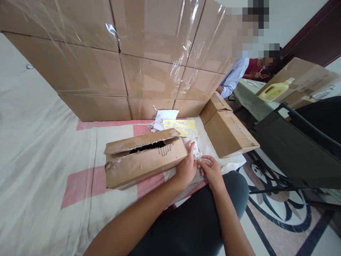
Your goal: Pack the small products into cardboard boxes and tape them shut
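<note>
My left hand (187,164) is beside the right end of a long cardboard box (146,165), its fingers closed round a small clear plastic packet (196,151). My right hand (210,168) pinches the near edge of that packet, fingertips together. What is inside the packet is too small to tell. The long box has a torn, partly raised top flap with a dark gap under it. Behind the packet lie a yellow sheet with small blue-white stickers (183,127) and a white paper tag (166,117) with a string.
Stacked, taped cartons (151,78) stand behind. An open carton (223,131) is at the right on the bed (48,160). Farther right are a dark chair (295,149), a table with a yellow bottle (274,91), a person's blue sleeve (233,80) and another person in red.
</note>
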A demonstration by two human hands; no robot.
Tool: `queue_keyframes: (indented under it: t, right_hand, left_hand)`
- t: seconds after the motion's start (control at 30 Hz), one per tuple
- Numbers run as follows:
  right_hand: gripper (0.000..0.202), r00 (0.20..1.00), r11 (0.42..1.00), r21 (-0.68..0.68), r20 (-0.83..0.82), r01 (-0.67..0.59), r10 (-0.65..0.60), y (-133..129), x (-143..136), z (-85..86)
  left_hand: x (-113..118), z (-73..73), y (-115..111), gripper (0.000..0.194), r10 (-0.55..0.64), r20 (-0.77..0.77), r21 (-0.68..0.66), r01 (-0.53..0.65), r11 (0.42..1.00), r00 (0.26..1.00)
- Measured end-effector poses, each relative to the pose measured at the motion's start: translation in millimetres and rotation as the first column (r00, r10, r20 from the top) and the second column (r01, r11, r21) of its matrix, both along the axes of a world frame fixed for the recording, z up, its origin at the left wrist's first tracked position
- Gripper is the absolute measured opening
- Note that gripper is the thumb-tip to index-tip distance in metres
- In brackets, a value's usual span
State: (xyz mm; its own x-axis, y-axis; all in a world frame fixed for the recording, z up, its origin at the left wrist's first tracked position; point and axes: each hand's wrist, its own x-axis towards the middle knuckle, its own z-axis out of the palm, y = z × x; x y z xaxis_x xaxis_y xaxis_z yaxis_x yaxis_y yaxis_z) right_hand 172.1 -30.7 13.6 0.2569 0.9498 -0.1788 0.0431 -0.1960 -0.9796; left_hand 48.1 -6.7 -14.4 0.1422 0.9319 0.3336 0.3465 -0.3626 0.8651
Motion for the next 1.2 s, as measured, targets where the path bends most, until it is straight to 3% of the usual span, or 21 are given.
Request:
queue_keyframes:
  t: [0.23, 0.63, 1.0, 1.2]
  right_hand:
    - [0.047, 0.999, 0.997, -0.061, -0.043, -0.036, 0.034, -7.5, 3.4, 5.6]
    - [0.035, 0.994, 0.996, -0.071, -0.1, -0.06, 0.053, -4.7, 2.5, 10.8]
    - [0.042, 0.991, 0.999, 0.03, -0.127, -0.042, 0.046, 1.9, -4.6, 21.1]
    - [0.045, 0.994, 0.999, -0.005, -0.106, -0.032, 0.031, -0.4, -2.0, 16.9]
  left_hand:
    - [-0.9, -2.3, -0.7, 0.086, -0.01, -0.038, 0.021, 0.011, 1.0, 0.999]
    - [-2.0, 1.5, -0.8, 0.076, 0.046, -0.117, 0.054, -0.04, 0.998, 0.992]
    - [-1.1, 0.6, -0.5, 0.07, 0.07, -0.147, 0.111, -0.054, 0.992, 0.987]
    - [-0.7, 0.4, -0.2, 0.069, 0.075, -0.148, 0.109, -0.059, 0.992, 0.986]
